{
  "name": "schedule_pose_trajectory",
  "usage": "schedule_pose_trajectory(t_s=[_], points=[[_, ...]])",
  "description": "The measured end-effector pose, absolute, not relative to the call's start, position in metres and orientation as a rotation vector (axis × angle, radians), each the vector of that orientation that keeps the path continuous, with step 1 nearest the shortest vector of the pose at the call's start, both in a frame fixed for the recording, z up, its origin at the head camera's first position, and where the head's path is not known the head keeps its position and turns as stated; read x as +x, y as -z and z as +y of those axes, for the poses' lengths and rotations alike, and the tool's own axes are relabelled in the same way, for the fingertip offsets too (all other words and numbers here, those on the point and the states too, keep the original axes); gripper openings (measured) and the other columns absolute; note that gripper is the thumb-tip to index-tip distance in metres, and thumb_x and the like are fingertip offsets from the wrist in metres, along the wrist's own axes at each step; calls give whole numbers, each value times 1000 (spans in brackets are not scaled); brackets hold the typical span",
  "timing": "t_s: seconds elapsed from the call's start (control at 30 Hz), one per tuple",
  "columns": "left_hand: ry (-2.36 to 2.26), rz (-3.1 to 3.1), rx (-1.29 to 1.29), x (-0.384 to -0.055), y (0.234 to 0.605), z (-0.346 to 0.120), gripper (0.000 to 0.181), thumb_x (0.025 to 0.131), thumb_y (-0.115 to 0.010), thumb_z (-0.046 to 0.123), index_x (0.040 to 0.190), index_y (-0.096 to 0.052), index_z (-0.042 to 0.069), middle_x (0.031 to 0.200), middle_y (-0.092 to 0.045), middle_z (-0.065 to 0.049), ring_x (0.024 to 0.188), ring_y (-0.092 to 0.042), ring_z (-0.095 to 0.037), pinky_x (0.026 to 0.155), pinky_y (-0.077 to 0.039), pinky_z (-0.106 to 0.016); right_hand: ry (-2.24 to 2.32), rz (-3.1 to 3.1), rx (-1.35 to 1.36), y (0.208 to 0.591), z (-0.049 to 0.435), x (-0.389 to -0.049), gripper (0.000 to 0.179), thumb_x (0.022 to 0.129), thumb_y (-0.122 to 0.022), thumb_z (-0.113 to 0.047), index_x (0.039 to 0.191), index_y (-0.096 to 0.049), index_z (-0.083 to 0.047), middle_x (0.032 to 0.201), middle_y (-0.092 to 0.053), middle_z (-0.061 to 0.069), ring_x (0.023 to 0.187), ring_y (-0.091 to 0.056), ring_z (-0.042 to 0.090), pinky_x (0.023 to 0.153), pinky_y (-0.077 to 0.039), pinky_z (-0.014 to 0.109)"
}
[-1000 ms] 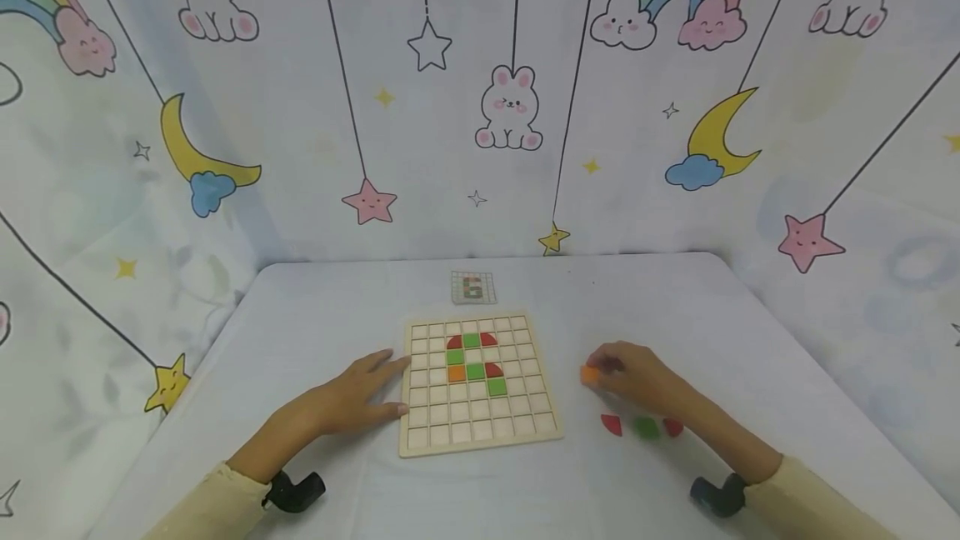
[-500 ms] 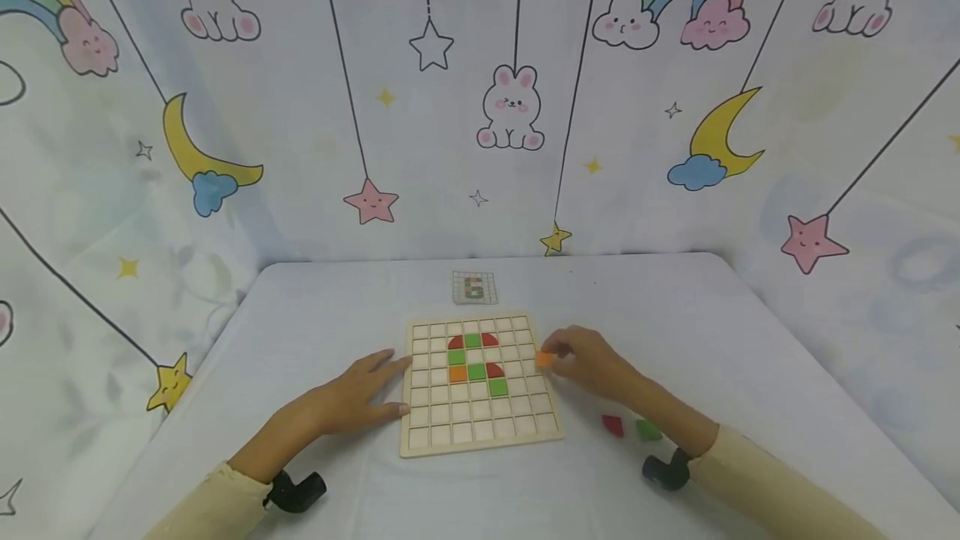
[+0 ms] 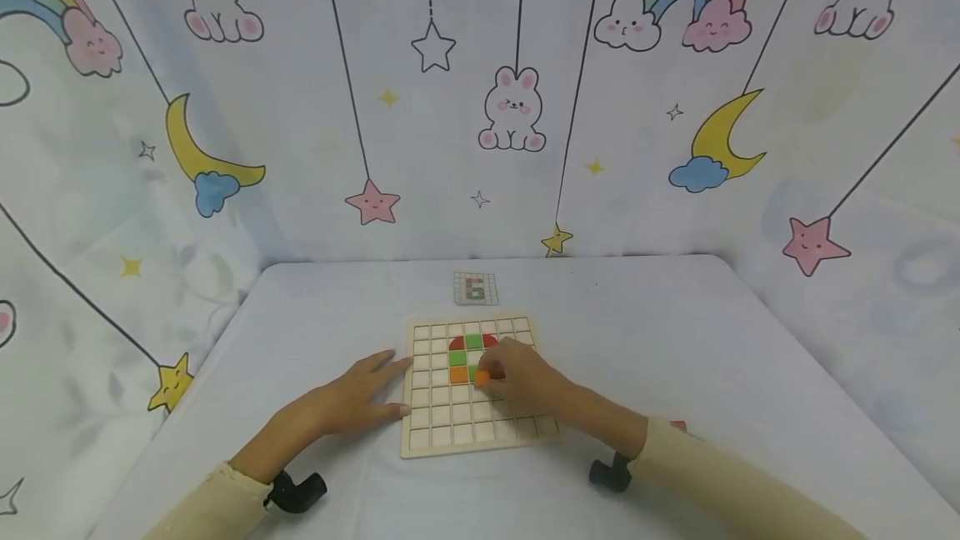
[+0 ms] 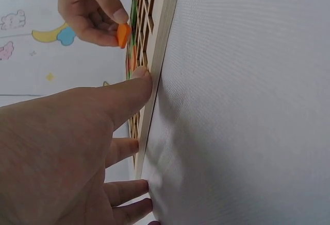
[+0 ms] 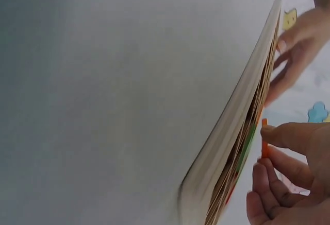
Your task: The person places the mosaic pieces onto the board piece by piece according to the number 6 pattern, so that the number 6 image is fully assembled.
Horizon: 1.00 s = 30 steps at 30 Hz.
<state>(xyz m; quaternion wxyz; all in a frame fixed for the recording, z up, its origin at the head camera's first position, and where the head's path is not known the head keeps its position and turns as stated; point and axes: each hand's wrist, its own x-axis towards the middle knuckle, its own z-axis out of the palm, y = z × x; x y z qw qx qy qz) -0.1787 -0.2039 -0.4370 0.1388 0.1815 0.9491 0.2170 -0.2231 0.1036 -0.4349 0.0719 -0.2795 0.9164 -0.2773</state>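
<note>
A wooden grid board [image 3: 442, 438] lies on the table with green, red and orange tiles set in some of its squares. My left hand [image 3: 356, 394] rests at the board's left edge, thumb and fingers extended against the rim. Above the middle of the board, my right hand [image 3: 525, 377] pinches an orange tile [image 4: 123, 35] between thumb and forefinger. In the right wrist view the held tile [image 5: 264, 138] stands edge-on, just apart from the board. The right hand hides several squares and part of the tiles beneath it.
Behind the board lies a small pattern card [image 3: 476, 289] showing a 6-like figure. A red piece [image 3: 678, 426] peeks out beside the right sleeve, which covers the area of the other loose pieces. A patterned cloth backdrop [image 3: 420, 140] rises behind the table.
My right hand has carried the orange tile leftward from the table at the right to over the board's middle. The left hand has stayed at the board's edge.
</note>
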Motion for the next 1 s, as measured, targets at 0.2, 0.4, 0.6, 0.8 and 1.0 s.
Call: schedule_pose_trajectory(t_s=[0.2,0.4,0.6,0.8,1.0], points=[[-637,2741,532,-178,438,-205,81,100,-70,52,165,-38,15,169,-26,-27,155,-27,-52,120,-32,-71,724,2764,-945,434,84,-214,20,95,-79,-12,114,-76,-8,109,-70,-2,101,-61,12,95,-58,32],[-628,2748,528,-179,439,-205,82,99,-69,54,165,-38,17,169,-27,-27,155,-28,-52,118,-34,-71,647,2777,-985,428,73,-208,16,94,-81,-13,109,-76,-10,102,-69,-4,92,-59,8,88,-58,25],[-620,2751,527,-179,439,-205,82,100,-69,54,165,-38,16,169,-27,-27,155,-27,-52,119,-33,-71,621,2780,-1038,429,69,-208,16,92,-83,-12,107,-81,-7,96,-71,-3,86,-56,7,80,-55,20],[-626,2752,528,-178,438,-205,82,100,-69,53,165,-38,15,169,-26,-27,155,-27,-52,120,-32,-71,671,2749,-969,431,68,-209,10,93,-82,-12,103,-83,-10,90,-66,-6,82,-54,7,72,-52,18],[-620,2750,524,-178,438,-205,81,100,-70,53,165,-38,16,169,-27,-27,155,-27,-51,120,-32,-70,782,2683,-889,429,71,-208,6,94,-81,-10,98,-82,-15,90,-64,-9,84,-56,7,75,-52,19]])
